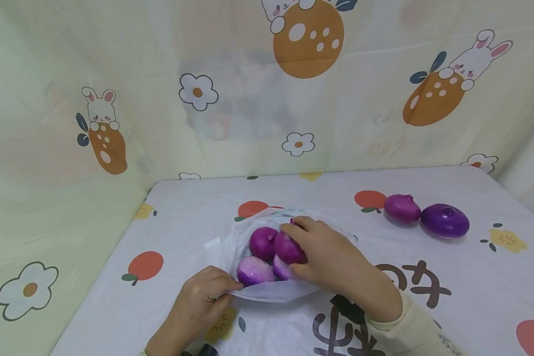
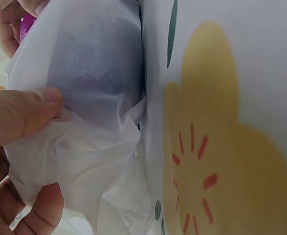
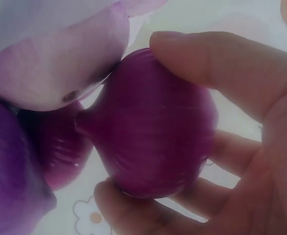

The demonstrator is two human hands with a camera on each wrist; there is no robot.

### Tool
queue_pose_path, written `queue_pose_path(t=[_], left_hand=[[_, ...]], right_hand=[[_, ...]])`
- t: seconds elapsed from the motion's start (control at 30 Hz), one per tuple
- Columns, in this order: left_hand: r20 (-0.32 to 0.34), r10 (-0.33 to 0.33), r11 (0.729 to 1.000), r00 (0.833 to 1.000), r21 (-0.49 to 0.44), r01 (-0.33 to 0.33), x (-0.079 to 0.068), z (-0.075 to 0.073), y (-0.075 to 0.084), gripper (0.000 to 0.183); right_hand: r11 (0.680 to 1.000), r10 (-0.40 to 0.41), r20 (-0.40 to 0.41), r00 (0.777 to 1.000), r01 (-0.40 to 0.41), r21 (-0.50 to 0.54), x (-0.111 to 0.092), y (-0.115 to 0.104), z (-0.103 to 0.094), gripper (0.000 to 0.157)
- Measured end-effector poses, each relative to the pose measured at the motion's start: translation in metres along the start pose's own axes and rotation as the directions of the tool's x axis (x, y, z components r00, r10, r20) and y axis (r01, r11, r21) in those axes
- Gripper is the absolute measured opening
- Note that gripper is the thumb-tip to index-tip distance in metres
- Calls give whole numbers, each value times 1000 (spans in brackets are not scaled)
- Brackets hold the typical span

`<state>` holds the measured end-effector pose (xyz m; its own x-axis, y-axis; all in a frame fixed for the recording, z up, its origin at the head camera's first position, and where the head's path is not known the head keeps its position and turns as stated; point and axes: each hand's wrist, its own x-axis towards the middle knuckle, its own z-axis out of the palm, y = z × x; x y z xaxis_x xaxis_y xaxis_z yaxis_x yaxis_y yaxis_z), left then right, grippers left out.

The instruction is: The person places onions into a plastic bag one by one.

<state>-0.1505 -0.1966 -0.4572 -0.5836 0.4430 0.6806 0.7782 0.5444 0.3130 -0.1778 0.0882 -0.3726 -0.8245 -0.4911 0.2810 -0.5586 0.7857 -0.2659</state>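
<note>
A pale curtain (image 1: 249, 113) printed with rabbits and flowers hangs behind a white worktop (image 1: 102, 306) patterned with red fruit and yellow blooms. Around the worktop's middle sits a thin white plastic bag (image 1: 271, 294), its mouth facing up. The right hand (image 1: 331, 252) reaches over the bag's right side, its grip curled round a magenta onion (image 1: 290, 248), thumb on one side and fingers on the other. The left hand (image 1: 199, 292) is at the bag's near left edge, its grip closed, pinching the film between thumb and fingers. Towards the worktop's far right lies a dark purple onion (image 1: 445, 221), with a smaller red onion (image 1: 402, 208) just beside it. Inside the bag, a pale purple onion (image 1: 255, 271) sits near the left hand, a deep magenta onion (image 1: 262, 243) behind it, and another pale onion (image 1: 282, 269) is partly hidden. Whether the held onion rests on these, I cannot tell.
</note>
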Motion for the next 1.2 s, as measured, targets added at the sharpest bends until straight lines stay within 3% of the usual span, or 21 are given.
queue_pose_path(t=[0.23,0.63,1.2], left_hand=[[-21,33,999,999,-5,-33,0,1,0,38],[-16,17,1000,1000,-2,-17,1,1,0,37],[-11,10,1000,1000,-10,-10,1,0,1,36]], right_hand=[[1000,3,5,1000,-3,10,-1,-1,0,62],[998,68,91,994,-69,8,0,6,-6,62],[995,101,115,988,-101,-7,-1,7,-6,59]])
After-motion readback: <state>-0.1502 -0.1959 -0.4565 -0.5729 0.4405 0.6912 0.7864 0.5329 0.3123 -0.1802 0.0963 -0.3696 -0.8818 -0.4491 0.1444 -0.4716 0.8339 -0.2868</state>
